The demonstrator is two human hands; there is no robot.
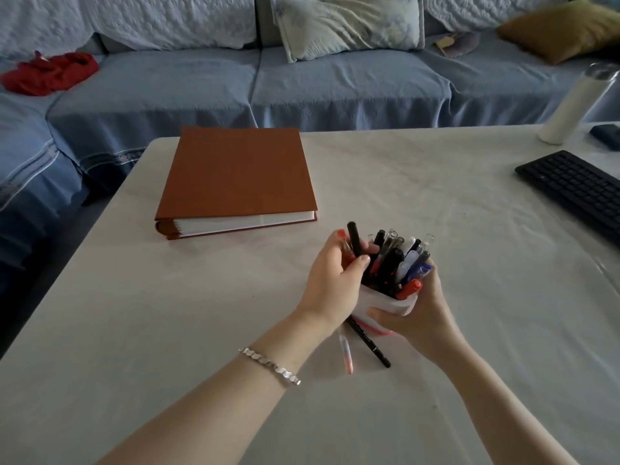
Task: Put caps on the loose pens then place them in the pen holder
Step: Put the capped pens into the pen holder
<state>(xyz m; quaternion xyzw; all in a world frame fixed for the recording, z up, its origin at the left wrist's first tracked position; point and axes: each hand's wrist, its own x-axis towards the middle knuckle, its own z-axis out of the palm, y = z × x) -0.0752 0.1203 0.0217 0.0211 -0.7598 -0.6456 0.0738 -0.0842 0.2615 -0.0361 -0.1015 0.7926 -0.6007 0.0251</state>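
A white pen holder (pixel 391 305) with a red base stands near the table's middle, packed with several capped pens (pixel 401 263). My right hand (pixel 421 308) wraps around the holder from the right. My left hand (pixel 332 280) grips a black pen (pixel 355 241) upright at the holder's left rim, together with what looks like a clear pen. Just in front of the holder, a black pen (pixel 372 345) and a clear pink pen (pixel 345 352) lie on the table, partly under my hands.
A brown album (pixel 238 172) lies on the white table (pixel 167 330) behind left of the holder. A black keyboard (pixel 577 193) sits at the right edge, with a white bottle (pixel 573 105) and a dark object (pixel 605 135) behind it. A blue sofa (pixel 188 82) runs behind the table.
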